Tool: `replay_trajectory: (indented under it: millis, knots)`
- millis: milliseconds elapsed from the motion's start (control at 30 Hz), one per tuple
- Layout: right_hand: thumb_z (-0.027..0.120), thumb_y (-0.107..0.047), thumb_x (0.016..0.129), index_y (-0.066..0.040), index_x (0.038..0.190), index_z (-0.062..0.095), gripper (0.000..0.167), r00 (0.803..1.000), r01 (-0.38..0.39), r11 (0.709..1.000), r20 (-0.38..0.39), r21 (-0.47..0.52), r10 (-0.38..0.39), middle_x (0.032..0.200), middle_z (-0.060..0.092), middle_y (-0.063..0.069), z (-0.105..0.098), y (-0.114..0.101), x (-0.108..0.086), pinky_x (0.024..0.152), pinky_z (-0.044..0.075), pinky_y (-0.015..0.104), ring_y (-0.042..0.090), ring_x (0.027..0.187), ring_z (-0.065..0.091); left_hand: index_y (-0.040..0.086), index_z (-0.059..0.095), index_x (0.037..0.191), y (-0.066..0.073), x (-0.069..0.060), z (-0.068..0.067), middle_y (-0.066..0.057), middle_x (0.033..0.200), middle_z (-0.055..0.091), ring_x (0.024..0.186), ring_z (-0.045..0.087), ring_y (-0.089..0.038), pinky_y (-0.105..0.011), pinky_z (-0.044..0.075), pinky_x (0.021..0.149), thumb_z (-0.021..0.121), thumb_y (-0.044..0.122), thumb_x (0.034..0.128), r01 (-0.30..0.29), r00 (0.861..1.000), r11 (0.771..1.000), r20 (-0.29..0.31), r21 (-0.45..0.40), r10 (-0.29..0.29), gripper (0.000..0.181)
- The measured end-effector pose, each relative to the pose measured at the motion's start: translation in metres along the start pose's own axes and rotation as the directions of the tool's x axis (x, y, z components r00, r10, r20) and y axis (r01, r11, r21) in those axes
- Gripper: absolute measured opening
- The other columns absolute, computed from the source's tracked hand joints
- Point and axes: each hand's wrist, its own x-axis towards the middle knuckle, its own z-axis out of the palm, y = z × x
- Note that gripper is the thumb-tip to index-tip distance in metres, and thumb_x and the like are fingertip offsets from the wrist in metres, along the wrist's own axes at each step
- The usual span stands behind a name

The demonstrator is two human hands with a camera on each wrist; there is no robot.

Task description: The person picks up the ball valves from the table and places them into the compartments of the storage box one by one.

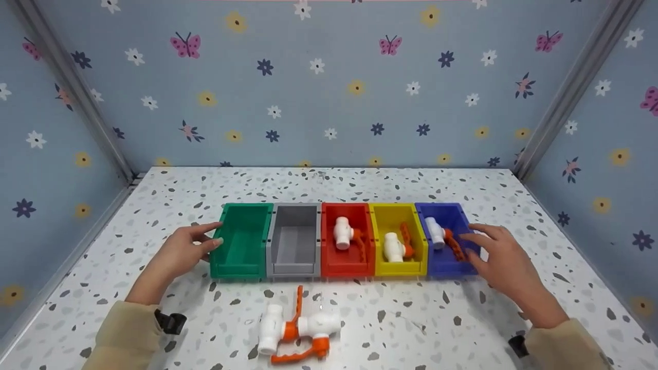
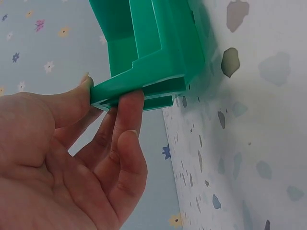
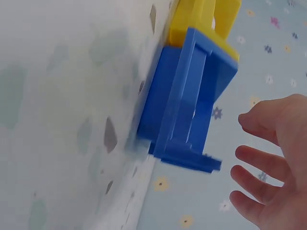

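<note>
My left hand [image 1: 185, 252] is at the left side of a green bin [image 1: 237, 270]. In the left wrist view, its thumb and fingers pinch the side rim of that bin. My right hand [image 1: 506, 262] is beside the right wall of a blue bin [image 1: 452, 270]; in the right wrist view its spread fingers [image 3: 261, 160] are apart from the bin and hold nothing. A white ball valve [image 1: 435, 234] with an orange handle lies in the blue bin. Similar valves lie in the yellow bin [image 1: 401, 269] and the red bin [image 1: 347, 269].
A grey bin [image 1: 293, 269] stands between the green and red ones, all in one joined row. Two more white valves, an upright-lying one [image 1: 271, 329] and a sideways one [image 1: 318, 325], lie on the speckled table [image 1: 411, 334] in front. Patterned walls [image 1: 329, 103] enclose the table.
</note>
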Motion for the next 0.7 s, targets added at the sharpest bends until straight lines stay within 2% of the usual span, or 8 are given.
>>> replay_trajectory:
  millis: [100,267,433,700]
  knots:
    - [0.074,-0.006,0.086,-0.002,0.120,0.070,0.034,0.999,-0.043,0.999,-0.001,0.001,0.043,0.130,0.058,0.020,0.001,0.008,0.000,0.095,0.045,0.062,0.042,0.121,0.051,0.010,0.039,0.154,0.000,0.000,0.001,-0.023,0.122,0.058,0.089,0.068,-0.024,-0.039,0.049,0.079,0.057,0.027,0.1033,0.001,1.000,1.000,-0.002,-0.001,-0.001,0.056]
    - [0.070,-0.008,0.090,0.005,0.125,0.066,0.038,0.992,-0.113,0.994,0.057,0.007,0.113,0.132,0.057,0.023,0.004,0.015,0.000,0.098,0.042,0.062,0.044,0.123,0.051,0.010,0.039,0.154,0.000,0.001,0.001,-0.023,0.123,0.058,0.090,0.068,-0.024,-0.038,0.049,0.079,0.057,0.026,0.1035,0.007,1.000,1.000,-0.010,-0.003,-0.007,0.056]
    - [0.070,-0.009,0.091,0.006,0.125,0.065,0.038,0.986,-0.146,0.989,0.083,0.022,0.144,0.132,0.057,0.022,0.007,0.016,0.002,0.096,0.043,0.062,0.045,0.121,0.053,0.011,0.039,0.154,-0.002,0.001,-0.001,-0.023,0.122,0.058,0.088,0.068,-0.023,-0.041,0.049,0.082,0.057,0.026,0.1036,0.009,1.000,1.000,-0.014,-0.001,-0.009,0.055]
    - [0.069,-0.008,0.090,0.008,0.127,0.063,0.041,0.989,-0.137,0.990,0.051,0.021,0.135,0.132,0.058,0.022,0.010,0.018,0.004,0.075,0.055,0.051,0.035,0.092,0.066,0.010,0.041,0.153,0.000,-0.002,0.001,-0.023,0.121,0.059,0.087,0.068,-0.022,-0.040,0.049,0.079,0.058,0.024,0.1032,0.008,1.000,1.000,-0.022,-0.011,-0.008,0.054]
